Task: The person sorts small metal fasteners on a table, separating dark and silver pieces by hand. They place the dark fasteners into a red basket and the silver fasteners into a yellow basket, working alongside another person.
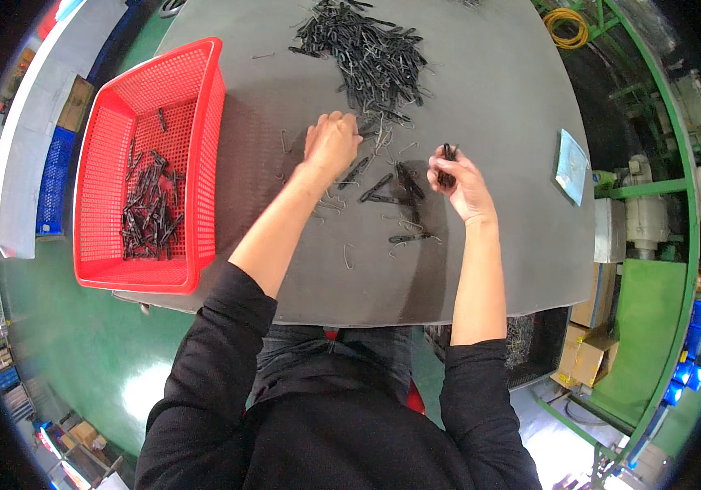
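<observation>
Your black top [350, 425] is nearest; a pale-blue packet [571, 167] with unreadable print lies on the grey worktop [530, 253], above green floor [81, 335]. Your right hand [466, 181] holds black clips [447, 165]; the heap [362, 61] lies beyond your curled left hand [332, 143], whose grip I cannot tell.

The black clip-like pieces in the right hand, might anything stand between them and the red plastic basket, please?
Yes: the left hand is between those black clip-like pieces and the red plastic basket, whose raised side wall also intervenes.
</observation>
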Action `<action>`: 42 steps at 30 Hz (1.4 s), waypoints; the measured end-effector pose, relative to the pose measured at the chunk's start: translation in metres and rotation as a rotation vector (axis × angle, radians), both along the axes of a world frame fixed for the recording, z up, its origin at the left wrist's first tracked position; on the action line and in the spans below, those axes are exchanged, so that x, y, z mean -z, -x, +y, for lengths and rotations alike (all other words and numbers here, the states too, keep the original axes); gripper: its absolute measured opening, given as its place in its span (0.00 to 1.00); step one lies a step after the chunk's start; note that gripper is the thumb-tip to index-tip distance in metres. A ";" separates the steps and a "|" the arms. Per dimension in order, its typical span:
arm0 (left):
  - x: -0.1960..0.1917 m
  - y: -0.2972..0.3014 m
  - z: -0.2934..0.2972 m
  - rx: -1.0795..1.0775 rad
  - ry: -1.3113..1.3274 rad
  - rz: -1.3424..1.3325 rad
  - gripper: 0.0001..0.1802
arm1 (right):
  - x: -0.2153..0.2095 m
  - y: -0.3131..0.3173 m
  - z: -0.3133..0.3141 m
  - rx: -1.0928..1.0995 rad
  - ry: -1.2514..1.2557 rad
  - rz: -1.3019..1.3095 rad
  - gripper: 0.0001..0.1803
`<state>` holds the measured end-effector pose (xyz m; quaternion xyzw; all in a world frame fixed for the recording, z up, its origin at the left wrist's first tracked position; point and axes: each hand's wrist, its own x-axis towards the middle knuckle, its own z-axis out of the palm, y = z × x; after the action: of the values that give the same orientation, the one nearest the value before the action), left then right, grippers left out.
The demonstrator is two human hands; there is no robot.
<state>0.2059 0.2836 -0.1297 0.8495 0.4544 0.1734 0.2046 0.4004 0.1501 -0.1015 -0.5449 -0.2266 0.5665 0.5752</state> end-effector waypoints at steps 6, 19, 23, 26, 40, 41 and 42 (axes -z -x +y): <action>-0.007 0.007 0.015 -0.058 0.152 -0.456 0.12 | 0.013 0.030 0.011 -0.210 0.296 -1.199 0.12; 0.005 -0.013 -0.004 0.037 0.104 0.012 0.17 | 0.007 -0.003 -0.023 -0.016 -0.007 0.163 0.10; 0.003 -0.005 -0.010 0.056 0.066 -0.033 0.19 | 0.011 0.034 -0.016 -0.182 0.331 -1.104 0.15; 0.010 -0.015 -0.013 0.069 -0.071 0.035 0.18 | 0.019 0.048 -0.011 -0.189 0.304 -1.162 0.14; -0.017 0.063 0.021 -0.049 1.139 -0.880 0.18 | 0.026 0.062 0.034 -0.284 -0.216 -0.860 0.08; -0.016 0.061 0.019 -0.060 0.979 -0.645 0.19 | 0.027 0.065 0.040 -0.402 -0.149 -1.063 0.08; -0.008 0.059 0.013 0.096 0.365 -0.250 0.19 | 0.014 0.076 0.051 -0.524 -0.090 -1.261 0.09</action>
<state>0.1471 0.2964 -0.1221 0.7910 0.4084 0.1824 0.4175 0.3241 0.2010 -0.1155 -0.6734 -0.6660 0.2517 0.1992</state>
